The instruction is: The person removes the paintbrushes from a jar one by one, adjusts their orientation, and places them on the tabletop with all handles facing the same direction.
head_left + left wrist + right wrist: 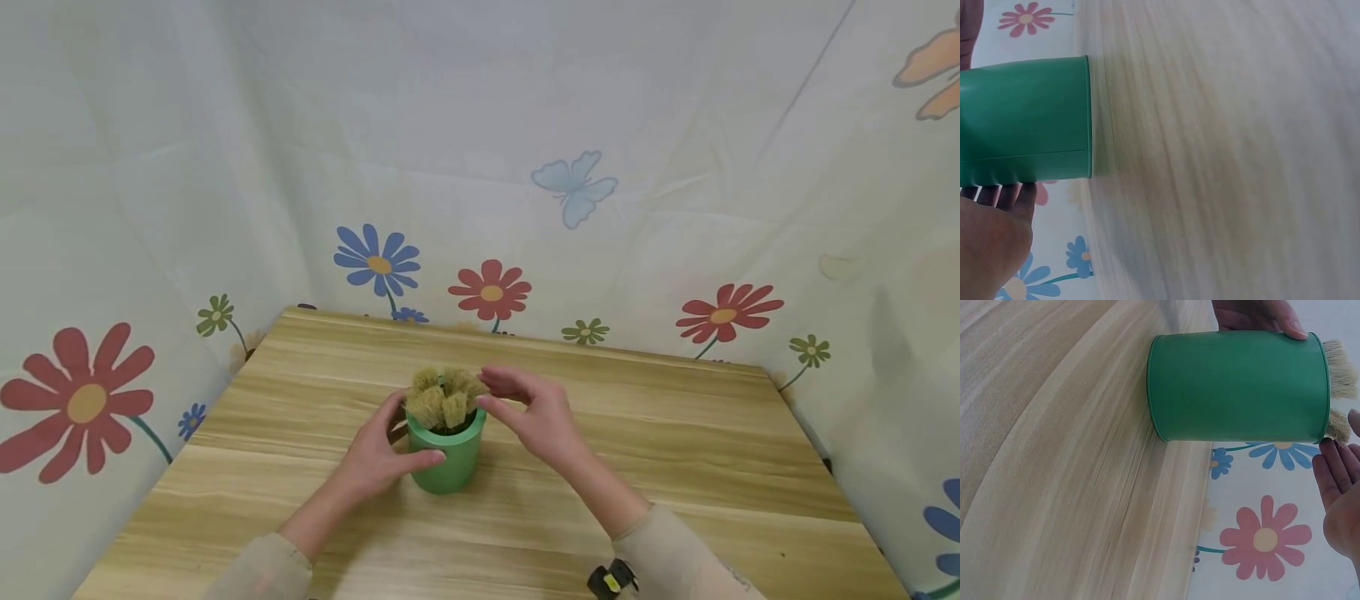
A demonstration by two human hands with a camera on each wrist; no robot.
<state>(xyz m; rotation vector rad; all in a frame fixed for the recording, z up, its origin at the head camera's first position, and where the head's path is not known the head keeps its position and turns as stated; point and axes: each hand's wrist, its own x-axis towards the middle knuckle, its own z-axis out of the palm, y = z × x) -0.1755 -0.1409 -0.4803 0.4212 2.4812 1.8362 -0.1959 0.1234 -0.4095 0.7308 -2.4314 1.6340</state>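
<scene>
A green cylindrical pot [447, 471] stands upright on the wooden table. Several tufts of tan bristles [427, 407] rise above its rim, and dark gaps show between them. My left hand [375, 450] grips the pot from the left, thumb across its front and fingers round its far side. At the right of the rim is my right hand [542, 414], its fingers and thumb extended and parted beside the rightmost tuft. In the right wrist view that hand [1342, 497] has its fingertips right at the rim, close to the bristles [1339, 425]. What lies inside the pot is hidden.
The wooden table [637, 417] has its far edge along a pale cloth backdrop [450, 108] printed with flowers and butterflies. The cloth also runs down both sides. A small dark device with a yellow patch [613, 579] is at the right sleeve.
</scene>
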